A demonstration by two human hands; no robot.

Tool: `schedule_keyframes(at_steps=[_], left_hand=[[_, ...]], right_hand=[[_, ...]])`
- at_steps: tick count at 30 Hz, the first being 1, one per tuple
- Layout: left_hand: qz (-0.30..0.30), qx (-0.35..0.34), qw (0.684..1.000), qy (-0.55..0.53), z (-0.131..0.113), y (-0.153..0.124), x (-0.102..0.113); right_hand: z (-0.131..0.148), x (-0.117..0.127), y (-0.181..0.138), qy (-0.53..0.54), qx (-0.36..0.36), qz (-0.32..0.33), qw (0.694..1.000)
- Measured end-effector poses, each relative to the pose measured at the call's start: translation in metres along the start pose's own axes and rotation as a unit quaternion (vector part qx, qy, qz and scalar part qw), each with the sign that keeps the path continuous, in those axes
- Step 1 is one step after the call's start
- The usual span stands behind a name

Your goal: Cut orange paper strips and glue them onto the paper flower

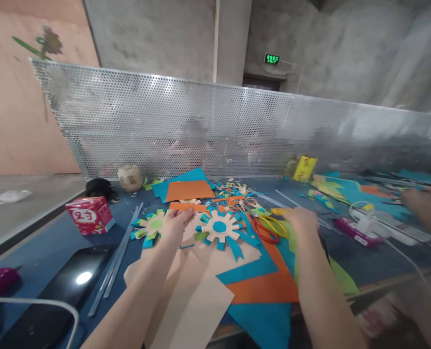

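while the left hand (175, 223) pinches an orange strip (198, 208) between thumb and fingertips, the right hand (302, 220) is near the scissors, its fingers bent beside a small yellow thing (279, 212); whether they grip it, i cannot tell. the strip is above the middle of the littered work area, in front of an orange sheet (189, 190) that lies over a blue sheet (200, 173).

either side of the left hand lie two paper flowers: one with a green centre (156, 224) to its left, partly hidden by the hand, and one with a blue centre (219, 227) to its right, with a blue ribbon tail (235, 249). beneath and nearer are pale sheets (197, 300), overlapping more blue and orange paper (261, 288).

the scissors (269, 232), with red and yellow loops, rest between the blue-centred flower and the right hand. cut scraps (233, 189) are heaped behind the flowers.

to the left are clear strips (119, 264), a dark phone (72, 274) and a red box (89, 215). a yellow box (304, 168) is by the mesh screen (146, 121). at far right is a co-worker's hand (419, 199), blurred; its grasp is unclear.
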State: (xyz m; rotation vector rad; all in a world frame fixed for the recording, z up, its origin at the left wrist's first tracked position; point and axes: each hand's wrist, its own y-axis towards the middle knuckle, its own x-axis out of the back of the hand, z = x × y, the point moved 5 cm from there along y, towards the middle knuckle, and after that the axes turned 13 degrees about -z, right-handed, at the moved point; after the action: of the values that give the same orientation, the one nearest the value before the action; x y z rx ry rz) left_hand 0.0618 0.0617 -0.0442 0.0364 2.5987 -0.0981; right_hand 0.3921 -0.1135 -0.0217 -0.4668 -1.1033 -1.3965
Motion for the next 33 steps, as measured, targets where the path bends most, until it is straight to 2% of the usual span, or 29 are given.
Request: schedule_keyframes(at_steps=[3, 5, 7, 8, 10, 13, 20, 33], left_hand=[[0.006, 0.006, 1.000, 0.007, 0.002, 0.001, -0.001], [0.017, 0.009, 1.000, 0.019, 0.004, 0.001, -0.003], [0.022, 0.011, 0.999, 0.036, 0.004, 0.000, -0.005], [0.022, 0.011, 0.999, 0.044, 0.004, -0.001, -0.006], [0.024, 0.009, 0.998, 0.061, 0.004, -0.002, -0.007], [0.022, 0.006, 0.996, 0.086, 0.003, -0.004, -0.009], [0.023, 0.005, 0.994, 0.104, 0.007, 0.000, -0.007], [0.019, 0.015, 0.995, 0.093, 0.009, -0.001, -0.008]], right_hand=[[0.019, 0.022, -0.012, 0.022, 0.051, -0.062, 0.997], [0.040, 0.033, -0.028, 0.048, 0.111, -0.107, 0.987], [0.065, 0.046, -0.051, 0.110, 0.225, -0.204, 0.946], [0.075, 0.048, -0.063, 0.139, 0.282, -0.227, 0.922], [0.092, 0.050, -0.087, 0.180, 0.393, -0.248, 0.867], [0.102, 0.051, -0.109, 0.201, 0.491, -0.249, 0.810], [0.103, 0.055, -0.117, 0.184, 0.576, -0.243, 0.758], [0.106, 0.057, -0.128, 0.165, 0.619, -0.264, 0.721]])
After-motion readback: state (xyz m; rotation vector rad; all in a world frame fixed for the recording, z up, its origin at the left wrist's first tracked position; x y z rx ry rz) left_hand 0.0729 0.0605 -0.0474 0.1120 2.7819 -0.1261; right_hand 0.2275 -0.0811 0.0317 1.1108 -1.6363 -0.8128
